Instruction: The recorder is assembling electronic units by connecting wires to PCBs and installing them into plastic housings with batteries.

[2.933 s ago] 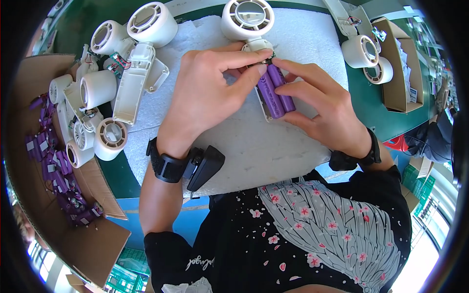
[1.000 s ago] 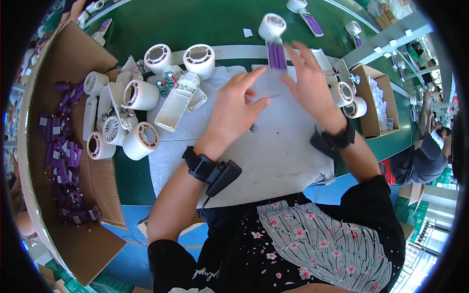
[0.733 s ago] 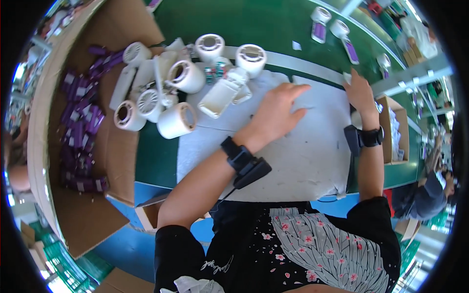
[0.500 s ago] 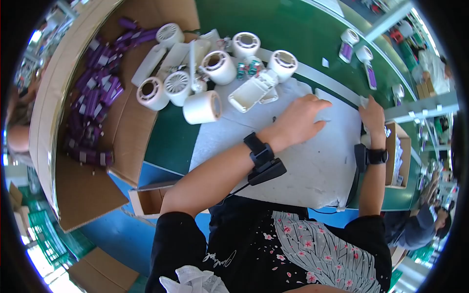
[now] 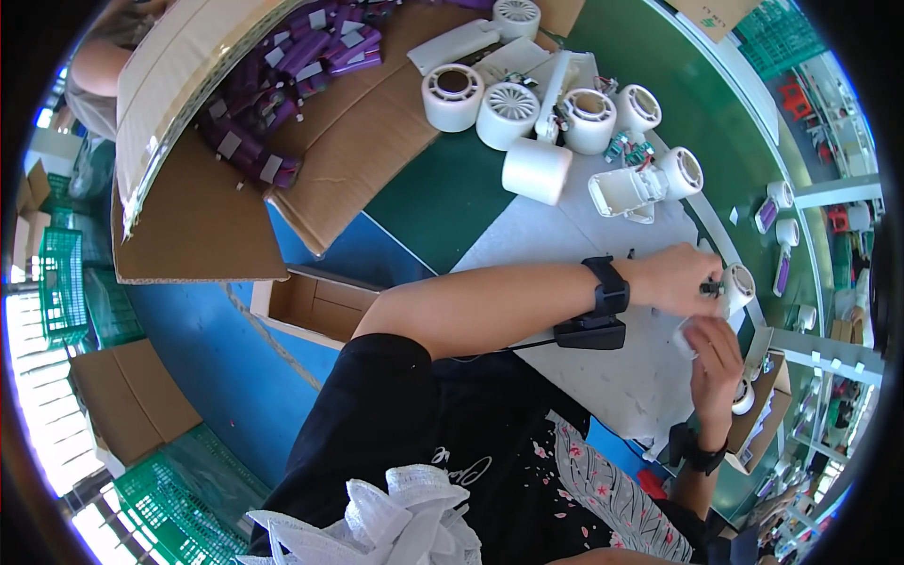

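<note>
My left hand [image 5: 670, 280] is closed, its bent fingers at a white round fan housing [image 5: 740, 284] and a small dark part beside it. Just below, my right hand [image 5: 718, 363] has its fingers curled around a small whitish, see-through piece [image 5: 685, 339] whose kind is unclear. Both hands are over the right part of a pale grey mat [image 5: 584, 372]. Farther left on the mat lie an open white casing [image 5: 621, 191] with a round housing [image 5: 682, 173], small green circuit boards [image 5: 629, 149], and another white housing [image 5: 537, 170] on its side.
A large cardboard box [image 5: 188, 235] at the left holds many purple-wrapped battery packs [image 5: 311, 56]. More white housings [image 5: 508, 115] stand at its flap. Assembled white-and-purple fans [image 5: 783, 254] lie at the far right. Small cartons stand at the lower left [image 5: 320, 306] and right [image 5: 767, 414].
The view has swung, shifting the table scene right and down. My left hand has gone from spread fingers to closed, near my right hand. A white housing now shows at its fingers.
</note>
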The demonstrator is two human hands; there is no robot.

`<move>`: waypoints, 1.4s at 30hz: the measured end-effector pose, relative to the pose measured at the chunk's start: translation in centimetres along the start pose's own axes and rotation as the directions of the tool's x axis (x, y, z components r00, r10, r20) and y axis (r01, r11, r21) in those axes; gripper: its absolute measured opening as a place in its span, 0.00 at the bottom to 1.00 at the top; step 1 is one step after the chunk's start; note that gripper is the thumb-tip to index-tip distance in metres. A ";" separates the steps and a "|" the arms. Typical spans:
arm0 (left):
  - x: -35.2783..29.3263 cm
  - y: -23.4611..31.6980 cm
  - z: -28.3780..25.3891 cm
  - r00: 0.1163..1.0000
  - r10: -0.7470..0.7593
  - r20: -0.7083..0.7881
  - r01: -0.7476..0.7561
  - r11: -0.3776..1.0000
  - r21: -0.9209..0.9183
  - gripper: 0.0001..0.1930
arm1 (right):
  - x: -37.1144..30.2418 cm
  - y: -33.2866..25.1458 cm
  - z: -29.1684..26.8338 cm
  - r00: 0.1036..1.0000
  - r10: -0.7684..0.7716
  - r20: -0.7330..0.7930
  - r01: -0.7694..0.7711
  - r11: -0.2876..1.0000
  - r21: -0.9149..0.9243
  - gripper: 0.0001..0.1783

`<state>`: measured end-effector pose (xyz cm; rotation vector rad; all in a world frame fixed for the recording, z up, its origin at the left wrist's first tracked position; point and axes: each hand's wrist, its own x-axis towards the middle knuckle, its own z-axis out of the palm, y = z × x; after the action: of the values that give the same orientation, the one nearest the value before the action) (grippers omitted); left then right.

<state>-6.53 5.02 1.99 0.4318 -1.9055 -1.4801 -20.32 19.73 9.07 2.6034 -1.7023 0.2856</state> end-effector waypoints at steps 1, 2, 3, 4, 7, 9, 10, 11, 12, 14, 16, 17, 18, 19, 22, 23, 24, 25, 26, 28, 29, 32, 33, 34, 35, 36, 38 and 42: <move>-0.2 -0.3 0.1 0.999 0.020 0.039 -0.021 0.999 0.039 0.17 | -0.2 -0.4 0.3 1.000 -0.009 0.002 0.009 1.000 0.004 0.18; -0.5 -0.6 0.2 0.996 0.038 0.078 -0.044 0.996 0.078 0.17 | -0.3 -1.0 0.6 0.999 0.034 0.034 -0.037 0.997 0.066 0.16; -0.5 -0.9 0.2 0.991 0.059 0.118 -0.073 0.991 0.116 0.17 | -0.1 -1.6 0.8 0.995 0.074 0.067 -0.082 0.989 0.123 0.14; -0.6 -1.3 0.3 0.992 0.062 0.108 -0.075 0.990 0.120 0.17 | 0.1 -2.0 0.9 0.988 0.111 0.103 -0.128 0.976 0.176 0.12; -0.6 -2.7 0.9 0.960 0.252 0.120 -0.270 0.946 0.179 0.14 | 1.2 -2.6 0.3 0.979 0.100 0.180 -0.143 0.959 0.246 0.14; -0.3 -3.1 1.4 0.953 0.279 0.121 -0.298 0.936 0.188 0.13 | 2.2 -2.7 -0.7 0.972 0.092 0.217 -0.150 0.952 0.265 0.14; -0.1 -3.4 1.6 0.946 0.297 0.132 -0.318 0.928 0.195 0.12 | 2.9 -2.9 -1.4 0.951 0.102 0.292 -0.188 0.940 0.284 0.15; -0.1 -3.1 1.4 0.938 0.313 0.147 -0.338 0.920 0.200 0.11 | 3.5 -3.0 -2.2 0.924 0.113 0.364 -0.231 0.926 0.298 0.15; 0.0 -2.8 1.3 0.937 0.321 0.137 -0.344 0.917 0.203 0.11 | 4.2 -3.2 -3.1 0.892 0.123 0.436 -0.276 0.911 0.308 0.16; -0.2 -0.8 0.3 0.943 0.208 0.260 -0.267 0.938 0.219 0.10 | 6.5 -3.8 -5.1 0.891 0.112 0.440 -0.273 0.907 0.321 0.16; -0.6 -0.6 0.0 0.941 0.147 0.306 -0.224 0.946 0.235 0.09 | 9.7 -4.7 -6.2 0.889 0.085 0.450 -0.271 0.890 0.368 0.16; -0.3 -1.3 0.5 0.932 0.201 0.300 -0.277 0.932 0.235 0.09 | 11.4 -5.5 -6.3 0.889 0.077 0.452 -0.261 0.895 0.361 0.16; 0.1 -2.0 0.9 0.919 0.257 0.298 -0.332 0.913 0.237 0.09 | 13.2 -6.6 -6.2 0.928 -0.029 0.372 -0.127 0.913 0.388 0.16; 0.5 -2.7 1.3 0.904 0.310 0.295 -0.385 0.891 0.242 0.09 | 15.0 -7.7 -5.9 0.947 -0.140 0.289 0.012 0.914 0.404 0.16; 3.9 -3.6 0.8 0.893 0.349 0.285 -0.418 0.878 0.235 0.08 | 20.0 -11.0 -5.0 0.866 -0.303 0.398 0.080 0.870 0.487 0.14; 1.1 -4.1 1.7 0.897 0.346 0.273 -0.412 0.878 0.241 0.08 | 21.8 -12.0 -3.7 0.816 -0.362 0.450 0.094 0.851 0.516 0.13; 2.3 -4.6 2.6 0.902 0.343 0.261 -0.406 0.879 0.249 0.08 | 23.6 -13.3 -2.2 0.768 -0.450 0.456 0.161 0.824 0.543 0.15; 1.3 -4.3 2.8 0.894 0.360 0.267 -0.424 0.872 0.244 0.08 | 25.1 -14.2 -1.4 0.726 -0.509 0.462 0.215 0.806 0.551 0.16; 1.3 -4.7 2.5 0.890 0.371 0.266 -0.435 0.865 0.249 0.08 | 26.4 -15.8 -0.7 0.712 -0.517 0.474 0.230 0.810 0.539 0.17; 3.2 -4.4 3.9 0.888 0.381 0.257 -0.443 0.858 0.259 0.08 | 29.1 -18.7 1.2 0.693 -0.554 0.460 0.271 0.793 0.546 0.20; 3.5 -4.7 3.3 0.884 0.389 0.260 -0.452 0.853 0.260 0.08 | 30.3 -19.8 2.1 0.697 -0.573 0.432 0.293 0.776 0.558 0.22; 4.2 -6.2 5.1 0.894 0.375 0.244 -0.434 0.860 0.268 0.08 | 33.2 -24.2 6.8 0.740 -0.626 0.244 0.432 0.722 0.540 0.25; 3.1 -7.0 3.6 0.902 0.372 0.220 -0.425 0.859 0.287 0.08 | 33.5 -27.5 7.5 0.748 -0.581 0.321 0.395 0.778 0.488 0.24; 5.7 -5.7 5.4 0.908 0.370 0.196 -0.415 0.857 0.305 0.08 | 33.5 -30.3 7.9 0.754 -0.528 0.392 0.359 0.829 0.428 0.22; 6.3 -6.5 3.7 0.925 0.348 0.150 -0.379 0.865 0.328 0.08 | 33.3 -33.1 9.2 0.720 -0.572 0.393 0.392 0.802 0.450 0.22; -5.7 -7.9 0.5 0.889 0.393 0.236 -0.448 0.854 0.264 0.08 | 34.7 -28.2 9.5 0.821 -0.481 0.308 0.379 0.862 0.336 0.22; -6.3 -7.8 0.5 0.894 0.384 0.232 -0.439 0.857 0.269 0.08 | 35.0 -29.3 10.4 0.855 -0.504 0.122 0.478 0.858 0.189 0.23; -4.1 -8.4 2.1 0.880 0.402 0.254 -0.459 0.858 0.232 0.08 | 36.1 -26.3 8.9 0.831 -0.552 -0.066 0.535 0.761 0.367 0.23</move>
<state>-6.21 6.56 -7.47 -0.0326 -2.2055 -0.9811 18.91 -3.38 8.36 3.2490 -0.8704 0.5745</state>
